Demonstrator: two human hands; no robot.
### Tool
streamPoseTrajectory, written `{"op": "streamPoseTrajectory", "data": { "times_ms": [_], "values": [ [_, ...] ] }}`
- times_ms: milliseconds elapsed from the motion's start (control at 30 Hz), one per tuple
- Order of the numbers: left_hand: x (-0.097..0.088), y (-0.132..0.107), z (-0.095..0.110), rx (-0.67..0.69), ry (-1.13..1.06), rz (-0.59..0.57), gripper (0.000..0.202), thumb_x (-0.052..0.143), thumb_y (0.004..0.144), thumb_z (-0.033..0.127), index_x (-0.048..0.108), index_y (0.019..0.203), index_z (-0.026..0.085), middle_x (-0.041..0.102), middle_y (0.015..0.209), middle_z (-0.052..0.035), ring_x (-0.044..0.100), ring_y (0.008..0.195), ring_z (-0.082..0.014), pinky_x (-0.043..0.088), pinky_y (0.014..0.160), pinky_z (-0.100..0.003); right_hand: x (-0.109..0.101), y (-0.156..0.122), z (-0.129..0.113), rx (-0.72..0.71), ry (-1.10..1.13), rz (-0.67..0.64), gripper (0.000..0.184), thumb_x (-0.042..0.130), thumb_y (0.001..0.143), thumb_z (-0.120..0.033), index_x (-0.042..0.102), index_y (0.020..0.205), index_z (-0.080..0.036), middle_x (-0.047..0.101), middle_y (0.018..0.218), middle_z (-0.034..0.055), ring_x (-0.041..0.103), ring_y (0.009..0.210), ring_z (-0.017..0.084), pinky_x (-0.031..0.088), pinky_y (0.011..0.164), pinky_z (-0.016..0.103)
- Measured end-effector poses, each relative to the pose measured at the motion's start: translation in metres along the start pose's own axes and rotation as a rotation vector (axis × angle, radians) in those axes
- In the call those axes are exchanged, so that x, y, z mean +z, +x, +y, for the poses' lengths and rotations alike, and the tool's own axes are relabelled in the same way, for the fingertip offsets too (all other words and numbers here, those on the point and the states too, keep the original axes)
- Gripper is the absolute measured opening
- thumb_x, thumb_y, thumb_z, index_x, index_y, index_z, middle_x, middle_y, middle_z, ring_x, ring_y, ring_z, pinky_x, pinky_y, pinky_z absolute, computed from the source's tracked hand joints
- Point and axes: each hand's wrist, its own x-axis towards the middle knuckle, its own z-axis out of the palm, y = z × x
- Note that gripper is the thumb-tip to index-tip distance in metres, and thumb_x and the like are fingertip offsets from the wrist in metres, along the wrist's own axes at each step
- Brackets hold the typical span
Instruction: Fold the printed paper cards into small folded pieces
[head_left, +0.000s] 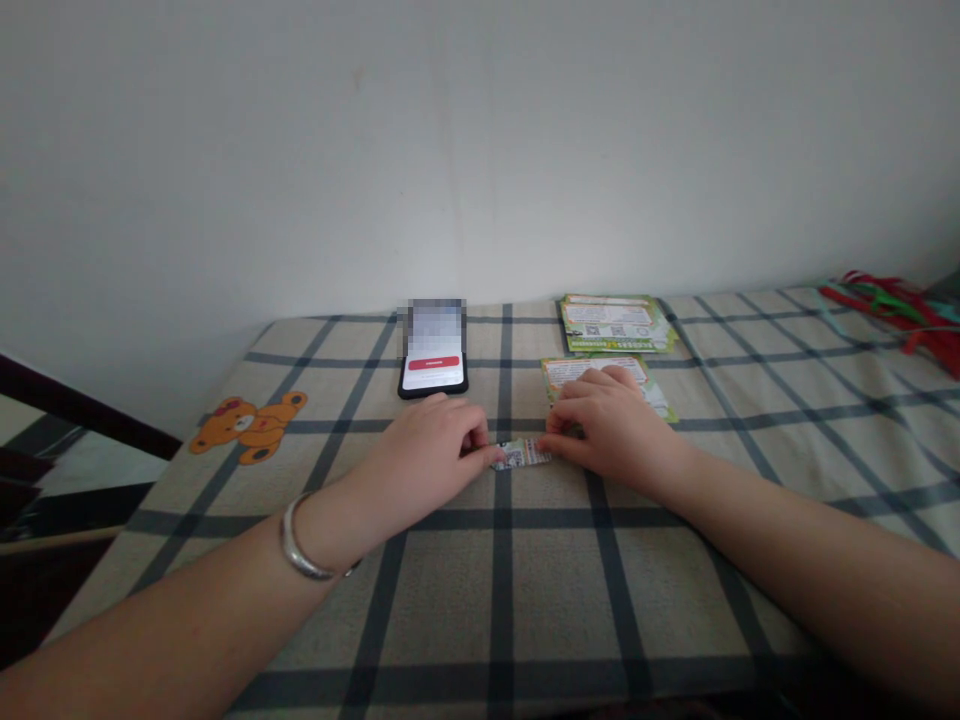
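Note:
A small folded printed paper lies on the checked cloth between my two hands. My left hand, with a silver bangle on its wrist, has its fingers curled and pinches the paper's left end. My right hand is curled too and pinches the right end. Just behind my right hand lies a single green printed leaflet, partly covered by my fingers. A stack of the same green leaflets sits further back.
A black phone with a lit screen lies behind my left hand. The cloth bears an orange bear print at the left. Red and green ribbons lie at the far right. A white wall rises behind.

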Motion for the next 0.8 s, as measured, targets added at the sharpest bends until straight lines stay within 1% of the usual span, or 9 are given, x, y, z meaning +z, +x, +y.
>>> {"op": "streamPoseTrajectory", "data": {
  "times_ms": [67, 167, 333, 467, 567, 667, 800],
  "values": [
    [-0.0003, -0.0001, 0.0004, -0.006, -0.006, -0.004, 0.022, 0.063, 0.084, 0.036, 0.059, 0.073, 0.018, 0.060, 0.074, -0.0010, 0.054, 0.075, -0.0184, 0.037, 0.062, -0.029, -0.0014, -0.0002, -0.0014, -0.002, -0.008, -0.004, 0.024, 0.063, 0.085, -0.045, 0.068, 0.074, -0.024, 0.066, 0.078, 0.0005, 0.055, 0.086, 0.022, 0.027, 0.082, 0.037],
    [-0.0010, 0.0004, 0.0006, -0.009, -0.003, -0.012, 0.021, 0.064, 0.085, 0.034, 0.059, 0.074, 0.018, 0.060, 0.074, -0.0011, 0.053, 0.075, -0.0186, 0.038, 0.063, -0.029, -0.0022, -0.0004, -0.0032, 0.014, -0.011, -0.001, 0.024, 0.066, 0.083, -0.045, 0.066, 0.073, -0.024, 0.065, 0.077, 0.0000, 0.055, 0.085, 0.022, 0.027, 0.082, 0.037],
    [-0.0014, 0.0008, -0.0018, 0.054, 0.003, -0.030, 0.018, 0.062, 0.087, 0.032, 0.059, 0.075, 0.018, 0.059, 0.075, -0.0005, 0.053, 0.077, -0.0185, 0.038, 0.065, -0.029, 0.0007, -0.0017, -0.0036, 0.022, -0.027, 0.032, 0.025, 0.067, 0.082, -0.046, 0.063, 0.073, -0.023, 0.065, 0.077, -0.0002, 0.055, 0.085, 0.022, 0.028, 0.082, 0.036],
    [-0.0024, -0.0002, -0.0014, 0.081, 0.051, -0.033, 0.017, 0.056, 0.090, 0.030, 0.058, 0.079, 0.018, 0.060, 0.079, -0.0021, 0.054, 0.081, -0.0193, 0.040, 0.069, -0.031, 0.0021, -0.0031, -0.0031, 0.013, -0.061, 0.061, 0.024, 0.067, 0.082, -0.047, 0.063, 0.077, -0.023, 0.064, 0.081, 0.0006, 0.055, 0.086, 0.023, 0.028, 0.080, 0.036],
    [-0.0042, -0.0003, 0.0007, 0.076, 0.078, -0.050, 0.017, 0.054, 0.091, 0.028, 0.059, 0.080, 0.017, 0.061, 0.082, -0.0030, 0.055, 0.082, -0.0197, 0.041, 0.070, -0.032, 0.0018, -0.0032, -0.0025, -0.001, -0.076, 0.046, 0.019, 0.064, 0.085, -0.042, 0.064, 0.077, -0.024, 0.064, 0.082, 0.0005, 0.055, 0.087, 0.023, 0.028, 0.080, 0.036],
    [-0.0055, -0.0002, 0.0024, 0.055, 0.083, -0.058, 0.014, 0.056, 0.089, 0.027, 0.059, 0.079, 0.018, 0.061, 0.081, -0.0028, 0.056, 0.081, -0.0196, 0.041, 0.069, -0.032, 0.0014, -0.0028, -0.0014, 0.009, -0.051, 0.035, 0.015, 0.064, 0.085, -0.036, 0.065, 0.076, -0.024, 0.065, 0.081, 0.0006, 0.055, 0.087, 0.023, 0.028, 0.079, 0.036],
    [-0.0050, -0.0014, 0.0024, 0.028, 0.053, -0.033, 0.010, 0.059, 0.086, 0.026, 0.058, 0.080, 0.018, 0.061, 0.080, -0.0016, 0.056, 0.078, -0.0187, 0.040, 0.065, -0.030, 0.0011, -0.0033, -0.0011, 0.013, -0.040, 0.044, 0.014, 0.065, 0.084, -0.036, 0.064, 0.077, -0.024, 0.066, 0.080, 0.0008, 0.055, 0.086, 0.023, 0.028, 0.078, 0.036]
  ]
}}
